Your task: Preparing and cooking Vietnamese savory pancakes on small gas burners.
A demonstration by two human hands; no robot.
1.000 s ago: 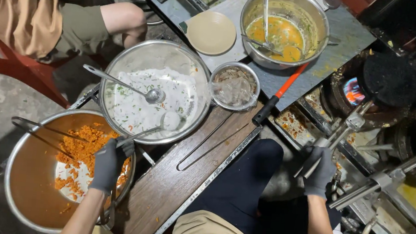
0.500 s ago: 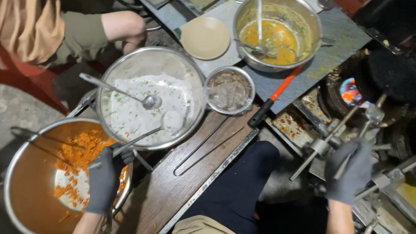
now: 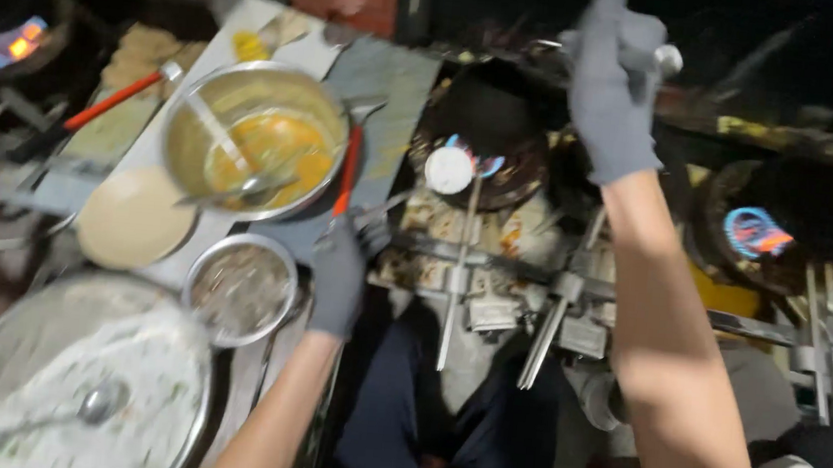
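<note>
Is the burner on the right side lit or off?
Lit. The burner shows a ring of blue flame with an orange glow at its middle, under a dark pan, to the right of the raised right hand.

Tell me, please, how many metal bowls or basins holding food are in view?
3. A bowl of orange batter stands at upper left, a small bowl of dark filling below it beside the gloved left hand, and a large basin of white mix at bottom left. Blur may hide more.
</note>
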